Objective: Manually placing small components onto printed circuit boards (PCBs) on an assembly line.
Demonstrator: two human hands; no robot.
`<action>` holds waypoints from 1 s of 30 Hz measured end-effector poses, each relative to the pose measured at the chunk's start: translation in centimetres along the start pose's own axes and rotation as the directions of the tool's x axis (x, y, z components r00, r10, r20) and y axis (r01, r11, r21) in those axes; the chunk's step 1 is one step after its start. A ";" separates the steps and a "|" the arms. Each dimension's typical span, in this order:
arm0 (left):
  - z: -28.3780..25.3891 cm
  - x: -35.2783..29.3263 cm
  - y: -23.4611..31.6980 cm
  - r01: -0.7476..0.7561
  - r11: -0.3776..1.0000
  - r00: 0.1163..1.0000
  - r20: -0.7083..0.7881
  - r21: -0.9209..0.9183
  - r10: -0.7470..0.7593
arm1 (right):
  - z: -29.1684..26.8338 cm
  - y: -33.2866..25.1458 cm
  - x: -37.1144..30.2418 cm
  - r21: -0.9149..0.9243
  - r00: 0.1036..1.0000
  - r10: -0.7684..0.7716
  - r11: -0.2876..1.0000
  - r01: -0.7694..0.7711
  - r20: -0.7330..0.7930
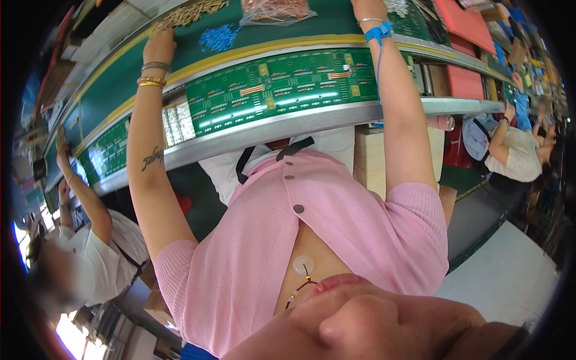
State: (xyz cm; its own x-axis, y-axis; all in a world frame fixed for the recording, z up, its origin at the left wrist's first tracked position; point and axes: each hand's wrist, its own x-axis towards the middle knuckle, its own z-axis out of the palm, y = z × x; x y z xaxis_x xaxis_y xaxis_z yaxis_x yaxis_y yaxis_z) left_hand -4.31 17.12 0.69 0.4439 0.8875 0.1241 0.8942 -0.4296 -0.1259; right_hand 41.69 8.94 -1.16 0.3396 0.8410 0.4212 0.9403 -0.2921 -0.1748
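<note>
My left hand (159, 47) is at the near left end of a pile of small tan components (191, 14) on the green bench top. Its fingers are curled down, and whatever is between them is hidden. My right hand (369, 8) reaches the far side of the bench, beside a small heap of white parts (398, 7); the picture's upper edge cuts off its fingers. A blue wrist strap (378, 31) with a cord circles the right wrist. Between my forearms lie green circuit boards (288, 84) in a metal-edged rail, with small components and copper-coloured pieces on them.
Blue components (219, 38) lie in a pile beyond the boards, next to a clear bag of copper-coloured parts (277, 9). A metal rail (264, 129) runs along the bench's near edge. Co-workers sit at the left (99, 258) and at the right (516, 150). Red-pink sheets (465, 27) stand at the right.
</note>
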 end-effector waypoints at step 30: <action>-4.1 -11.7 18.1 0.195 0.546 0.981 0.156 -0.815 -0.116 | -5.4 -7.5 -9.0 0.859 0.959 -0.179 0.501 -0.104 0.221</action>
State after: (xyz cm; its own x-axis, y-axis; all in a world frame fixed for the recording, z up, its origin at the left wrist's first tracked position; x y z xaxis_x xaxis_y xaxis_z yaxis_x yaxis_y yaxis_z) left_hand 6.95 -1.78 1.03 0.3222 0.9465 -0.0174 0.6223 -0.1979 0.7573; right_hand 31.69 1.12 1.18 0.1515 0.9592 0.2387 0.4150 0.1574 -0.8961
